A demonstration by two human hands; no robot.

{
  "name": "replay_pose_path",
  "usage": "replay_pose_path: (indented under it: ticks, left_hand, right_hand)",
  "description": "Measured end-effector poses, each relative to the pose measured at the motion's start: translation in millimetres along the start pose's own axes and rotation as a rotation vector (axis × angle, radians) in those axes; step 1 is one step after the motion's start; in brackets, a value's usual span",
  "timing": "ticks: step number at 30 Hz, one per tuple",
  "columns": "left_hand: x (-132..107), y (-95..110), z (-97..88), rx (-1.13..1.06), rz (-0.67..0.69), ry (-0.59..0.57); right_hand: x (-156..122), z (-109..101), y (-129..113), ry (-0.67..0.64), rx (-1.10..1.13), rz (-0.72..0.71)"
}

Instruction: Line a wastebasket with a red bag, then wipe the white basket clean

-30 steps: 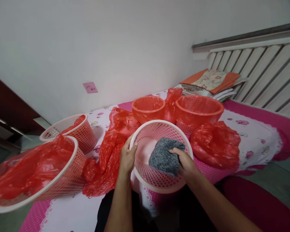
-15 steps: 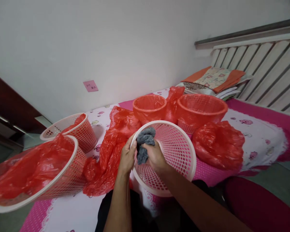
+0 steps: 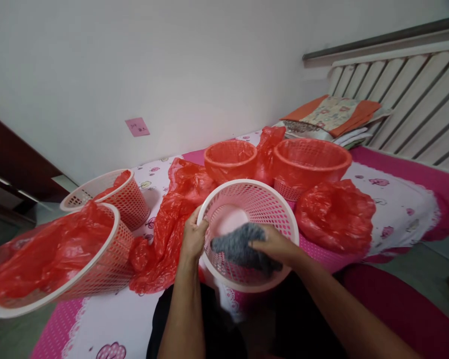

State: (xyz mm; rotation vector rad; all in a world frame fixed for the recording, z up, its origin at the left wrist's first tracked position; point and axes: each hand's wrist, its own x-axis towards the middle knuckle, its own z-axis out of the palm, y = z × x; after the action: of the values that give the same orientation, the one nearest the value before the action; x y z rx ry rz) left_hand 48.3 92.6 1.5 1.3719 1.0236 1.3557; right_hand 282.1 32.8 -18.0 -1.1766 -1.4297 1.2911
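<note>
A pale pink plastic wastebasket (image 3: 230, 214) with lattice walls is tilted in front of me, its mouth facing up towards me. My left hand (image 3: 193, 235) grips its rim on the left side. In my right hand (image 3: 275, 243) is a grey fluffy cloth (image 3: 243, 247), held over the basket's mouth near the right of the opening and slightly smeared by motion. The cloth hides part of the basket's lower inside wall. Crumpled red plastic bags (image 3: 168, 224) lie just left of the basket.
Two baskets with red bags, a pink basket (image 3: 119, 232) and a lower one (image 3: 115, 269), stand at left. Behind are two red-lined baskets (image 3: 230, 159) (image 3: 310, 164); a magenta basket (image 3: 324, 254) with a red bag stands right. Folded fabric (image 3: 333, 117) lies by the radiator (image 3: 407, 104).
My right hand has moved the grey cloth from the basket's left rim across to the right. The cloth hangs more spread out. My left hand stays on the rim; the view has shifted slightly.
</note>
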Motion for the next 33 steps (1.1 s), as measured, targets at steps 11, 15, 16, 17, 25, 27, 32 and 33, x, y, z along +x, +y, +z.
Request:
replay_pose_path:
  ticks: [11, 15, 16, 17, 25, 27, 32, 33]
  left_hand:
    - [1, -5, 4.5, -0.056, 0.010, -0.083]
    - [2, -7, 4.8, -0.059, -0.037, -0.073]
    - [2, -6, 4.7, -0.052, -0.040, -0.060]
    - [2, -6, 4.6, -0.043, -0.034, -0.049]
    - [3, -1, 6.7, 0.015, 0.033, -0.035]
    - [3, -2, 6.7, 0.011, 0.036, -0.016]
    - [1, -2, 7.0, 0.011, 0.026, -0.016]
    - [1, -1, 7.5, 0.009, 0.028, -0.020]
  right_hand:
    - [67, 61, -20, 0.401, 0.591, 0.020]
    - [62, 93, -9, 0.195, 0.263, -0.132]
    - [55, 96, -5, 0.118, 0.145, -0.206]
    - [46, 97, -2, 0.043, 0.028, -0.275]
    - [-13, 69, -6, -0.248, -0.448, -0.288]
    - [-14, 50, -9, -0.209, -0.355, -0.218]
    - [-16, -14, -23, 0.368, 0.008, -0.036]
    - [-18, -24, -31, 0.482, 0.070, -0.032]
